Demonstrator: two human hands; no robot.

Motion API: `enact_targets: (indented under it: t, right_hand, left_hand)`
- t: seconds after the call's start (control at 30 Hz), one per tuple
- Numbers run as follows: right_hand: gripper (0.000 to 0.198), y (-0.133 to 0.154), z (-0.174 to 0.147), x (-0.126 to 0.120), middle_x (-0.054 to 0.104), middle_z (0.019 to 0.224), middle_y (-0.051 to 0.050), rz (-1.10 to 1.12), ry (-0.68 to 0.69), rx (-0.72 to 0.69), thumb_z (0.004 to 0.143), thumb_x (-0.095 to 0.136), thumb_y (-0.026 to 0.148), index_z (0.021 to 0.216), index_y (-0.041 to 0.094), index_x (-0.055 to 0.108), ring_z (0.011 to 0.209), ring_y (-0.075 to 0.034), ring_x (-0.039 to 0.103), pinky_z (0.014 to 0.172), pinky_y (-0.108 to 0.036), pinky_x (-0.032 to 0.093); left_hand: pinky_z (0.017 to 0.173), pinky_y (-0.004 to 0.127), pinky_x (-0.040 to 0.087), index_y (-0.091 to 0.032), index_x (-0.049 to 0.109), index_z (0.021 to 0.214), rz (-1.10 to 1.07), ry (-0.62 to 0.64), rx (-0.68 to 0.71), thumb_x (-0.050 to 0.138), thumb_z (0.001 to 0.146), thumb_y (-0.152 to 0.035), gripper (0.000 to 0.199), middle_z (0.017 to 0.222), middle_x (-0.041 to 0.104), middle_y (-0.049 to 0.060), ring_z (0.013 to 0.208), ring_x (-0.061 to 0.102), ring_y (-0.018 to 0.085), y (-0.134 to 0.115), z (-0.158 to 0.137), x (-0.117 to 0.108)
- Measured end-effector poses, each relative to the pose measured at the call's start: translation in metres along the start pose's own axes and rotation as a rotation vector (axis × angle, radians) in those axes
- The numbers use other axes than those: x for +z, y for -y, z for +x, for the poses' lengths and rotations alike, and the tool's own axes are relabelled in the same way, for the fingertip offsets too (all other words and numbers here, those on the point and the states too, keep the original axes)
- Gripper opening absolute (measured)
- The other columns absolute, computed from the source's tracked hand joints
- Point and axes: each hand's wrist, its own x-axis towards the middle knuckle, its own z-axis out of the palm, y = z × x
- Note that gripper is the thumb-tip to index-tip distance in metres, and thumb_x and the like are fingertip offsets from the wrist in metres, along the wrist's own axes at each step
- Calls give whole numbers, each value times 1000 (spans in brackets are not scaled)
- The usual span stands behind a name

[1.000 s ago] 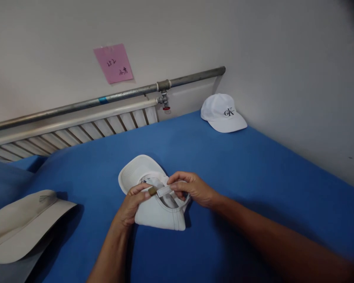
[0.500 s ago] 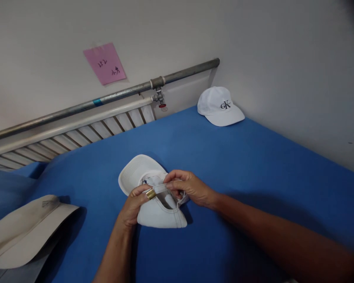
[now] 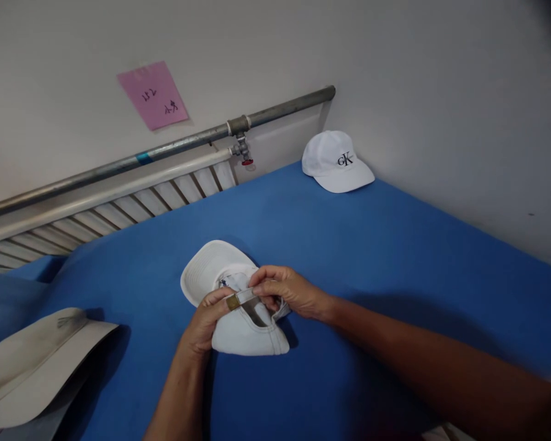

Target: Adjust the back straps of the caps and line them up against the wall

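A white baseball cap (image 3: 250, 340) is held between both hands, its brim toward the upper left and its underside and back opening facing me. My left hand (image 3: 208, 320) is closed on the left end of the back strap, beside the brass-coloured buckle (image 3: 233, 302). With thumb and fingers pinched, my right hand (image 3: 290, 291) grips the strap (image 3: 245, 296) farther right; some of its fingertips are hidden behind the strap. A small dark mark shows inside the cap.
A second white cap (image 3: 333, 160) with black letters sits at the far corner of the blue surface (image 3: 165, 269). Beige caps (image 3: 41, 373) lie at the lower left. Behind are a radiator (image 3: 133, 211), a metal pipe (image 3: 174, 142) with a valve, and a pink note (image 3: 153, 96).
The view has shifted slightly, so the background sits a little farther left. Both hands keep their hold on the cap strap, and the buckle looks duller and slightly turned.
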Motion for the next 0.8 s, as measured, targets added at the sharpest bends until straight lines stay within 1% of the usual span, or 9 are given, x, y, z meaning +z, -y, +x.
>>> enact_targets:
  t: [0.1,0.17,0.23,0.27,0.33,0.47,0.6,0.7,0.8]
  right_hand:
    - [8,2,-2,0,48,48,9,-103,-31,-10,70,63,20,77,18,63,42,-5,41,46,-19,34]
    - [9,5,-4,1,55,58,6,-210,-48,-30,71,64,20,79,19,65,49,-5,46,50,-20,37]
    - [12,10,-7,1,62,73,3,-310,-55,-75,70,66,21,82,20,68,60,-7,52,57,-21,40]
    - [13,12,-8,1,64,79,2,-345,-51,-93,70,67,22,84,20,69,66,-8,53,61,-21,40]
    - [17,15,-9,1,65,84,1,-378,-34,-98,70,69,26,86,21,70,71,-9,54,64,-22,41]
    - [17,15,-9,0,62,79,2,-364,-8,-46,69,70,25,84,18,68,65,-8,51,59,-20,39]
    - [13,11,-8,0,56,68,4,-276,9,-5,68,69,23,78,16,65,55,-5,46,52,-19,37]
    - [14,10,-6,-1,54,65,5,-211,17,-5,67,70,24,77,16,64,52,-4,45,50,-18,37]
    - [14,9,-6,-1,55,66,5,-189,19,-20,67,70,24,76,17,64,52,-4,45,50,-18,38]
  left_hand:
    - [43,17,34,-12,64,61,10,18,15,82,55,-34,29,50,61,-2,42,48,7,0,0,0]
    - [43,17,34,-12,64,62,17,27,20,82,55,-34,29,51,61,-2,43,48,6,-1,0,1]
    - [44,17,34,-13,65,63,26,36,14,81,57,-34,28,51,60,-2,43,48,6,-1,-1,2]
    - [44,17,34,-13,65,63,31,39,9,81,58,-34,27,51,60,-3,43,47,6,-2,-2,2]
    - [44,17,34,-13,65,63,45,49,-4,81,58,-34,27,51,59,-3,43,47,6,-3,-2,3]
    - [45,17,34,-13,67,65,94,75,-23,81,57,-34,27,54,61,-2,44,48,6,-3,-1,3]
    - [43,17,31,-13,67,64,122,69,-22,82,56,-34,26,52,58,-3,43,45,5,-3,-1,4]
    - [43,17,31,-13,67,61,104,65,-22,82,55,-36,28,50,58,-3,42,44,5,-4,-1,5]
    - [44,17,31,-13,68,61,90,57,-27,83,54,-37,29,50,58,-3,42,44,5,-4,-1,7]
